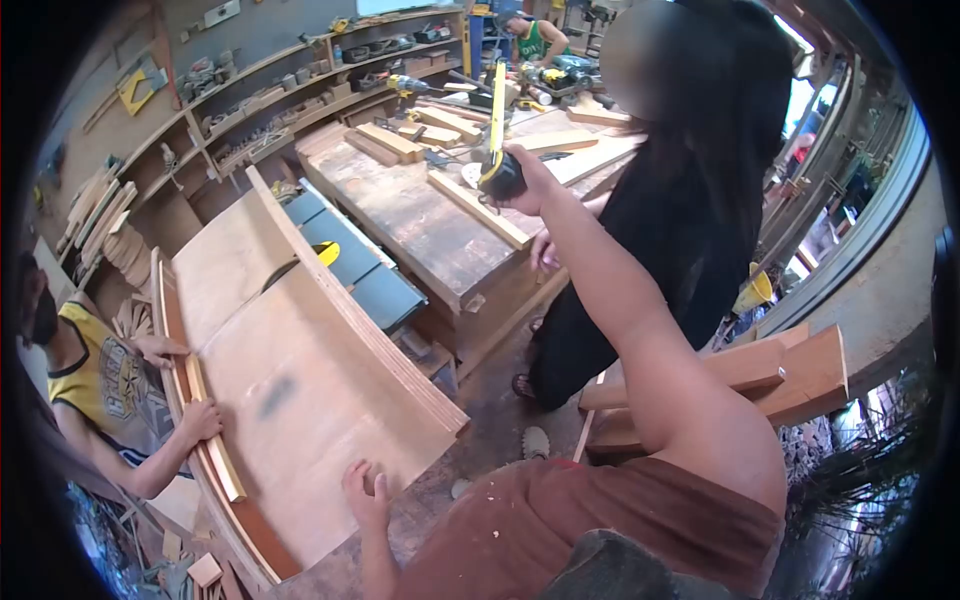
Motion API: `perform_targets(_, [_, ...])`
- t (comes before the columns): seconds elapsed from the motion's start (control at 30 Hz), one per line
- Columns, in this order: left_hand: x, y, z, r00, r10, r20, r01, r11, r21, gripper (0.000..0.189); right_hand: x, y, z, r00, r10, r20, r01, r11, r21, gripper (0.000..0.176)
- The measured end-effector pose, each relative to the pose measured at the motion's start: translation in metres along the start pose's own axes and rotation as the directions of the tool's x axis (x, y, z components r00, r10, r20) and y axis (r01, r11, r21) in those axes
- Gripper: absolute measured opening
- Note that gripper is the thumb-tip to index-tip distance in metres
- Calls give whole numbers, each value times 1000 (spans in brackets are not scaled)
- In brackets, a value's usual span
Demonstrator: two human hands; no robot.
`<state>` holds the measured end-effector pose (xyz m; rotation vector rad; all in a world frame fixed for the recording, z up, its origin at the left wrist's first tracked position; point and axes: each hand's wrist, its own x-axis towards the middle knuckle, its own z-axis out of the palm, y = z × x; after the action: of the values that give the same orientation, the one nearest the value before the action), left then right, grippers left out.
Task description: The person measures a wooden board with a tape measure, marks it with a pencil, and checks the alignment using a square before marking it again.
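My right hand (525,182) is raised on my outstretched arm, its fingers wrapped round a black and yellow tape measure (500,172). The yellow blade stands up from the case. Low in the picture, my left hand (368,495) is over the near end of the curved plywood panel (290,400), fingers slightly bent and apart, holding nothing. The panel has a thick layered edge and a dark smudge. At its far left side, a co-worker's two hands rest on a narrow wooden strip (215,440).
A person in black (670,230) stands beside the workbench (410,225), which bears wood pieces and power tools. A blue-topped machine (350,260) is behind the panel. Boards (790,375) lie at right. Another person in green (540,42) is at the back, near shelves (280,85).
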<state>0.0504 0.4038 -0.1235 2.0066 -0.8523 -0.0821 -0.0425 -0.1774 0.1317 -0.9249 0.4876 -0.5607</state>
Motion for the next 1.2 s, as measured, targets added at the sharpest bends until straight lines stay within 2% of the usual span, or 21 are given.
perform_targets(0.07, [3, -5, -1, 1000, -20, -17, 19, 999, -41, 32, -18, 25, 14, 997, 52, 63, -48, 996, -73, 41])
perform_targets(0.13, [17, 7, -3, 981, -193, -19, 184, 959, -214, 30, -55, 77, 37, 979, 125, 163, -107, 988, -110, 44])
perform_targets(0.2, [41, 32, 0, 973, -228, 34, 225, 903, -366, 31, -101, 134, 78, 960, 174, 218, -143, 978, -153, 45])
perform_targets(0.23, [53, 48, 6, 963, -260, 76, 256, 783, -566, 32, -125, 160, 102, 957, 183, 224, -143, 972, -184, 45])
perform_targets(0.3, [77, 74, 9, 949, -254, 188, 314, 693, -650, 38, -156, 206, 125, 898, 259, 354, -97, 904, -415, 58])
perform_targets(0.37, [95, 97, 16, 937, -234, 259, 341, 465, -817, 41, -178, 230, 148, 817, 372, 440, -112, 851, -512, 66])
perform_targets(0.43, [102, 103, 15, 927, -290, 240, 366, 543, -756, 38, -191, 252, 160, 798, 320, 510, 141, 724, -675, 67])
perform_targets(0.47, [104, 109, 9, 915, -322, 242, 390, 562, -729, 37, -196, 262, 165, 770, 222, 599, 403, 559, -725, 65])
perform_targets(0.5, [98, 103, 5, 913, -354, 202, 382, 571, -727, 37, -199, 272, 169, 737, 240, 632, 416, 576, -704, 65])
perform_targets(0.53, [94, 93, 5, 890, -395, 230, 424, 526, -737, 36, -200, 282, 171, 753, 369, 545, 168, 693, -701, 68])
perform_targets(0.57, [88, 82, 2, 866, -424, 266, 463, 479, -745, 35, -205, 289, 178, 731, 503, 460, -98, 746, -659, 70])
perform_targets(0.63, [83, 69, -5, 849, -468, 244, 474, 474, -742, 35, -201, 297, 188, 695, 553, 460, -125, 722, -680, 72])
perform_targets(0.73, [70, 56, -24, 852, -471, 231, 468, 484, -740, 36, -202, 324, 196, 689, 538, 485, -65, 713, -699, 72])
perform_targets(0.8, [63, 47, -33, 851, -483, 205, 467, 519, -716, 38, -211, 326, 209, 661, 566, 492, -162, 748, -644, 71])
perform_targets(0.83, [61, 44, -36, 850, -489, 194, 464, 520, -717, 38, -212, 330, 211, 653, 570, 499, -160, 748, -644, 71])
perform_targets(0.93, [55, 39, -48, 852, -499, 162, 470, 589, -657, 38, -213, 351, 211, 634, 575, 517, -217, 774, -595, 72])
perform_targets(1.0, [54, 38, -59, 838, -524, 153, 524, 693, -495, 40, -214, 361, 210, 640, 573, 511, -283, 795, -537, 69])
perform_targets(1.03, [56, 34, -66, 840, -524, 144, 520, 699, -491, 40, -213, 361, 213, 637, 569, 520, -279, 799, -533, 69])
perform_targets(1.1, [58, 20, -79, 831, -555, 22, 474, 688, -549, 44, -214, 360, 215, 627, 584, 516, -311, 795, -521, 68])
perform_targets(1.13, [58, 18, -89, 833, -553, 27, 476, 690, -546, 44, -216, 359, 217, 631, 581, 514, -313, 797, -517, 68])
perform_targets(1.2, [58, 16, -104, 860, -506, -64, 360, 692, -625, 44, -218, 355, 220, 642, 579, 503, -315, 797, -515, 66])
